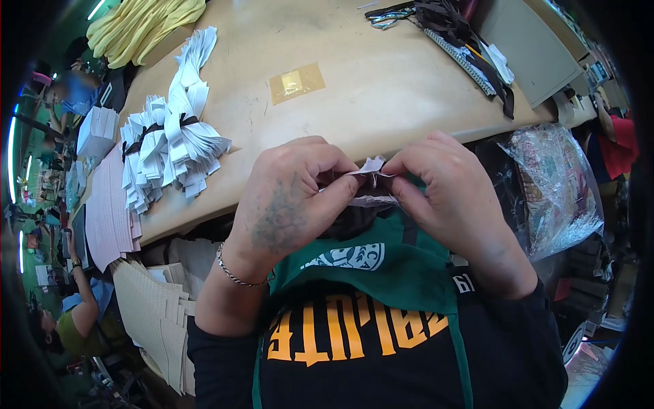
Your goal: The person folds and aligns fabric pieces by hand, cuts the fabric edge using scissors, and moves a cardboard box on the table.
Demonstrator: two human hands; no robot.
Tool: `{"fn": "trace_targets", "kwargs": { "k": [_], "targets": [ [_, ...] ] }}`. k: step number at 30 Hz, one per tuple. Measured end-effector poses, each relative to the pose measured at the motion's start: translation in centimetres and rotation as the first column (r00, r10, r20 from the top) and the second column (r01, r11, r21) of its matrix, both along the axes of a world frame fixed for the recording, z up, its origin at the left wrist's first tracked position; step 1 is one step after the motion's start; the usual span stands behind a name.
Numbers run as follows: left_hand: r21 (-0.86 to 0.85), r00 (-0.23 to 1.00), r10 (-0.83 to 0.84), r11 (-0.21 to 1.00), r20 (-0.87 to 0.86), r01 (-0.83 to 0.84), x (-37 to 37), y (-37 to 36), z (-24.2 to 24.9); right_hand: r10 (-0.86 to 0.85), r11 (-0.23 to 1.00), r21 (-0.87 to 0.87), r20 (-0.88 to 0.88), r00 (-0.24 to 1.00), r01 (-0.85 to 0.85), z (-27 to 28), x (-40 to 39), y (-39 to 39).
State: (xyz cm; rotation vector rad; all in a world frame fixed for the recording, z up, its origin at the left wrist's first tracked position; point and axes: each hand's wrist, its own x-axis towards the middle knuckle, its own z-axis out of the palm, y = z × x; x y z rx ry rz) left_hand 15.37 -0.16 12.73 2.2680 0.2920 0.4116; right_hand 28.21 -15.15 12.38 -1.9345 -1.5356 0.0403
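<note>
Far left of the hands, beyond the surface [354, 102] edge: other people at work, plus stacks of pale sheets [153, 307].
Up-left of the hands: bundled white tags [170, 146], tied with dark bands, laid on the surface. These are judged finished; several bundles are counted, fanned out side by side. Yellow fabric [146, 24] is seen further back.
Left hand [289, 201]: fingers curled, thumb and forefinger pinched on a small stack of white tags [371, 180]. A chain bracelet [235, 273] is worn at the wrist.
The stack is held between both hands, close to the chest, above a green apron [381, 262], off the surface.
Right hand [446, 191]: fingertips pinched on the same stack's other end. A dark strip seems to be worked around it; not clearly resolved.
Judgement: this bundle is mid-tie, not yet closed. Loose tags left to bundle cannot be told.
Up-right of the hands: dark straps [453, 27] and scissors [388, 17]. Right: a clear plastic bag [555, 184].
</note>
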Motion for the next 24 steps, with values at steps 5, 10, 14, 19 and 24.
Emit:
{"fn": "trace_targets", "kwargs": {
  "k": [5, 10, 14, 19, 24],
  "targets": [
    [-0.058, 0.996, 0.038, 0.997, -0.079, -0.043, 0.5, 0.9, 0.5, 0.012, 0.999, -0.05, 0.035, 0.999, -0.011, 0.3, 0.4, 1.3],
    [-0.099, 0.964, 0.021, 0.994, -0.265, -0.049, 2.1, 3.9, 1.3, -0.022, 0.945, -0.327, -0.095, 0.995, -0.01, 1.8, 2.2, 4.5],
    [-0.117, 0.924, -0.044, 0.993, -0.381, -0.001, 3.4, 7.4, 2.5, 0.243, 0.969, 0.042, -0.361, 0.9, -0.245, 2.0, 4.6, 5.6],
    [-0.058, 0.906, -0.027, 0.998, -0.423, 0.003, 3.8, 8.6, 3.2, 0.396, 0.911, 0.131, -0.019, 0.918, -0.39, 1.4, 4.8, 5.2],
    [-0.045, 0.914, -0.024, 0.999, -0.405, 0.006, 3.8, 8.0, 3.0, 0.357, 0.924, 0.128, 0.056, 0.933, -0.361, 0.5, 4.2, 5.6]
  ]
}}
